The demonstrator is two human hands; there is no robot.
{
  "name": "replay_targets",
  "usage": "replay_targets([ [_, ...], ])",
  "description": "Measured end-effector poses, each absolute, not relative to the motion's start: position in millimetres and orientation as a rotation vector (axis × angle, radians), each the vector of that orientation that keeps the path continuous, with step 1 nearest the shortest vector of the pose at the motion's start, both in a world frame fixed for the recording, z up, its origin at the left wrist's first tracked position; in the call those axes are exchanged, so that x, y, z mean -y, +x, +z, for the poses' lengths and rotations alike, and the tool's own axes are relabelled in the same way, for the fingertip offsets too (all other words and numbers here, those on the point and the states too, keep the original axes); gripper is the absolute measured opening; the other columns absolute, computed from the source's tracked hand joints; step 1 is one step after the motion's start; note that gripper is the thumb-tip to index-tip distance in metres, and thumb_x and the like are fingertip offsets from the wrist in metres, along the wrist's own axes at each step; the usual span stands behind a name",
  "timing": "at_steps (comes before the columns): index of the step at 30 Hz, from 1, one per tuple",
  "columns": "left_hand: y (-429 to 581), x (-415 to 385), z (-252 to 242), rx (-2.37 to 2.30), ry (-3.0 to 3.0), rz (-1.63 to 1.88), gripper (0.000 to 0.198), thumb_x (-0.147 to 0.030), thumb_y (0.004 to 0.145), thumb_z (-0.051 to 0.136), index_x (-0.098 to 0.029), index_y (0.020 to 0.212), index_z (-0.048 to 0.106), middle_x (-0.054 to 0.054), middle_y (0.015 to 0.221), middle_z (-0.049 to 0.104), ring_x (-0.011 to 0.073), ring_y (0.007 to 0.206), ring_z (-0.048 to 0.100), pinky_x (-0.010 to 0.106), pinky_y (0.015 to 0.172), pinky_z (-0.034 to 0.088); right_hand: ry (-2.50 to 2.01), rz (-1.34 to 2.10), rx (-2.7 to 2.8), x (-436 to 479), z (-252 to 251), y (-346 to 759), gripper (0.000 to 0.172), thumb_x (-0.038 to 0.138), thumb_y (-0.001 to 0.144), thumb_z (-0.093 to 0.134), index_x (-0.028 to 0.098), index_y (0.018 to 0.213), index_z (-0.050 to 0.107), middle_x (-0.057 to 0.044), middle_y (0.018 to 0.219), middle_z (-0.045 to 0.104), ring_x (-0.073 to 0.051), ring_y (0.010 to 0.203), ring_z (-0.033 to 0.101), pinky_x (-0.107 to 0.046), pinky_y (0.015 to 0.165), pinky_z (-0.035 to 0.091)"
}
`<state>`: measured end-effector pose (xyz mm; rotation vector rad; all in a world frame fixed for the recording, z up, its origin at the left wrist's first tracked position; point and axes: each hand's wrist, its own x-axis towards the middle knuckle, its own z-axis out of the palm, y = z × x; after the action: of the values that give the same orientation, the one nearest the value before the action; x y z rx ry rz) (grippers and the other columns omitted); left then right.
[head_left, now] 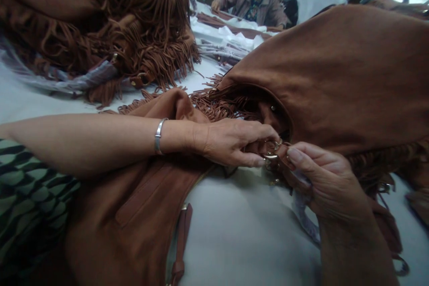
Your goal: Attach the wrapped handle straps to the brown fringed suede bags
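A brown suede bag point(134, 214) with a zipped opening and a tasselled leather zip pull point(182, 241) lies in front of me. My left hand point(236, 140) reaches across it, thumb and fingers closed around a gold metal ring point(271, 156) at a leather tab. My right hand point(321, 174) pinches the end of a brown leather strap point(284, 155) right beside that ring. Part of the strap below my right hand is wrapped in clear plastic. Whether the strap passes through the ring I cannot tell.
A large brown suede bag point(351, 71) stands close on the right. Fringed brown bags point(144, 22) are piled at the back left on the white table point(214, 228). Across the table a person point(248, 2) sits near plastic-wrapped straps point(224, 49).
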<state>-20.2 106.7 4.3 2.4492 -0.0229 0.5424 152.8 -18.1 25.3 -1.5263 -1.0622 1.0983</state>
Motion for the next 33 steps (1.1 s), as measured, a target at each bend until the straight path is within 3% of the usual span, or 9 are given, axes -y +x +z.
replay_targets([
  [4, -19, -106, 2, 0.074, 2.451, 0.543, 0.022, -0.027, 0.088, 0.052, -0.013, 0.104, 0.049, 0.007, 0.092, 0.060, 0.0143, 0.078, 0.055, 0.024, 0.067, 0.043, -1.531, 1.194, 0.961, 17, 25, 155, 0.024, 0.038, 0.070, 0.074, 0.015, 0.069, 0.066, 0.003, 0.052, 0.046, -0.006, 0.043, 0.035, -0.017, 0.036, 0.023],
  [7, -19, -110, 0, 0.175, 2.482, 0.536, 0.025, -0.038, 0.089, 0.051, -0.014, 0.098, 0.050, 0.008, 0.092, 0.061, 0.0143, 0.076, 0.056, 0.024, 0.065, 0.043, -1.565, 1.243, 0.944, 18, 24, 157, 0.028, 0.040, 0.065, 0.077, 0.015, 0.065, 0.065, 0.001, 0.055, 0.051, -0.007, 0.045, 0.040, -0.017, 0.039, 0.027],
  [13, -19, -109, 2, 0.338, 2.720, 0.578, 0.032, -0.047, 0.092, 0.044, -0.016, 0.089, 0.053, 0.010, 0.089, 0.062, 0.0166, 0.076, 0.058, 0.028, 0.061, 0.041, -1.601, 1.255, 1.136, 20, 29, 156, 0.028, 0.039, 0.069, 0.075, 0.015, 0.058, 0.066, 0.002, 0.048, 0.047, -0.005, 0.043, 0.034, -0.018, 0.039, 0.020],
  [23, -19, -105, 5, 0.130, 2.991, 0.554, 0.042, -0.048, 0.094, 0.037, -0.011, 0.095, 0.057, 0.011, 0.084, 0.063, 0.0197, 0.069, 0.060, 0.029, 0.050, 0.036, -1.780, 0.857, 1.477, 27, 34, 152, 0.027, 0.044, 0.073, 0.070, 0.017, 0.067, 0.071, -0.004, 0.057, 0.057, -0.013, 0.051, 0.046, -0.023, 0.042, 0.031],
  [28, -19, -108, 8, 0.347, 2.923, 0.434, 0.041, -0.049, 0.094, 0.038, -0.014, 0.101, 0.058, 0.012, 0.094, 0.064, 0.0198, 0.079, 0.060, 0.031, 0.061, 0.042, -1.721, 1.186, 1.320, 26, 36, 152, 0.032, 0.045, 0.074, 0.067, 0.015, 0.062, 0.069, 0.001, 0.047, 0.043, -0.006, 0.041, 0.030, -0.019, 0.036, 0.019],
  [33, -20, -105, 5, 0.374, 2.974, 0.473, 0.039, -0.048, 0.092, 0.043, -0.016, 0.107, 0.058, 0.012, 0.094, 0.063, 0.0210, 0.084, 0.059, 0.032, 0.067, 0.043, -1.654, 1.392, 1.359, 25, 34, 157, 0.037, 0.047, 0.073, 0.067, 0.014, 0.056, 0.064, 0.002, 0.047, 0.038, -0.006, 0.042, 0.029, -0.018, 0.037, 0.018],
])
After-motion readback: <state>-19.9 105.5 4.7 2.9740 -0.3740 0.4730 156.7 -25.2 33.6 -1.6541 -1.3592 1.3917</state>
